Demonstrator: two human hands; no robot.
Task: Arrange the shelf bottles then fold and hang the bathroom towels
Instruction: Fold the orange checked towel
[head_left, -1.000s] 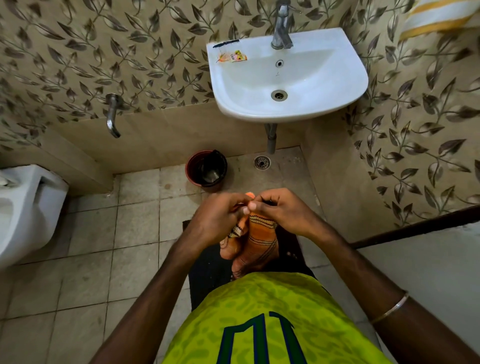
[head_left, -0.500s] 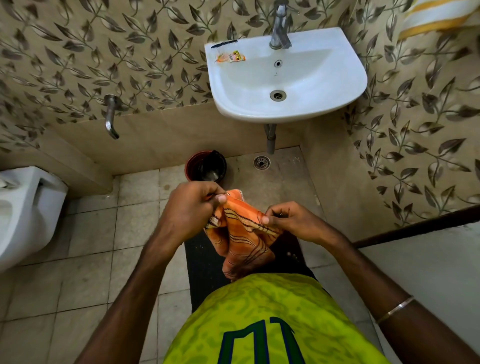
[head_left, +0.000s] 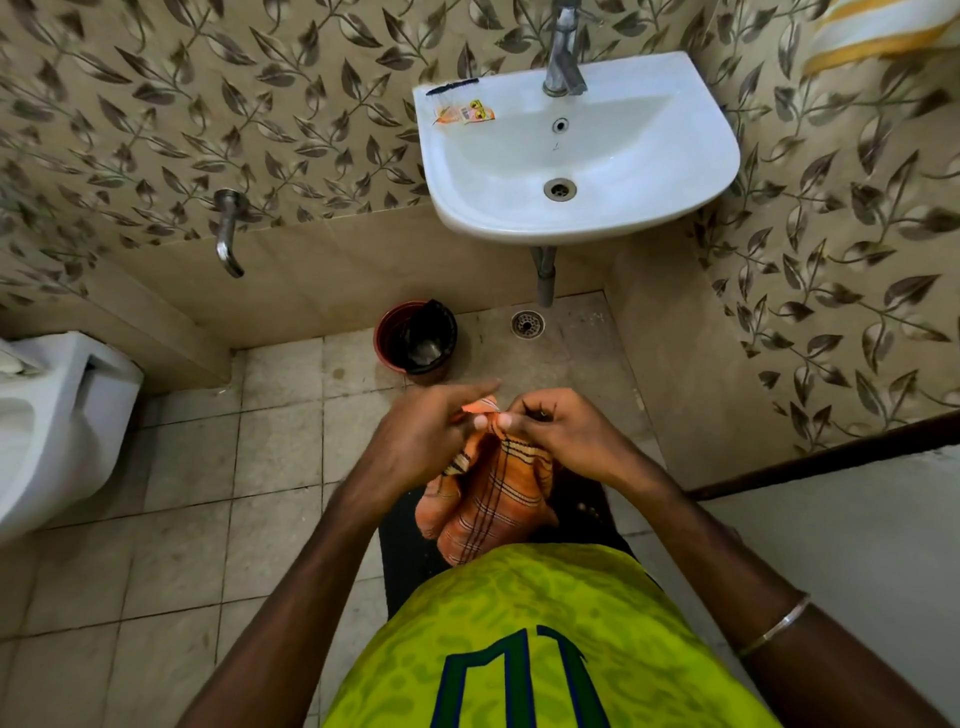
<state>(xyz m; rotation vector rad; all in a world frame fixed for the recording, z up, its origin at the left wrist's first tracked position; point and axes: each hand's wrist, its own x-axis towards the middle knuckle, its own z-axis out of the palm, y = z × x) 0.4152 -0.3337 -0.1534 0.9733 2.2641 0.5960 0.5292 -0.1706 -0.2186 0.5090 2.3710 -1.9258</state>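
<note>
An orange towel (head_left: 488, 499) with dark stripes hangs in folds in front of my body, above a black floor mat (head_left: 402, 551). My left hand (head_left: 431, 431) and my right hand (head_left: 561, 431) meet at its top edge, thumbs and fingertips pinching the cloth close together. The left index finger sticks out straight. A white towel with yellow stripes (head_left: 878, 31) hangs at the top right corner of the wall. No shelf or bottles are in view.
A white washbasin (head_left: 582, 218) with a steel tap (head_left: 563, 49) juts from the wall ahead; sachets (head_left: 465, 113) lie on its rim. Below stand a red bucket (head_left: 387, 332), a floor drain (head_left: 527, 323), a wall tap (head_left: 227, 234). A white toilet (head_left: 57, 415) sits left.
Half a second ago my hands held the towel's top edge spread apart; now they have come back together, bunching the edge between them.
</note>
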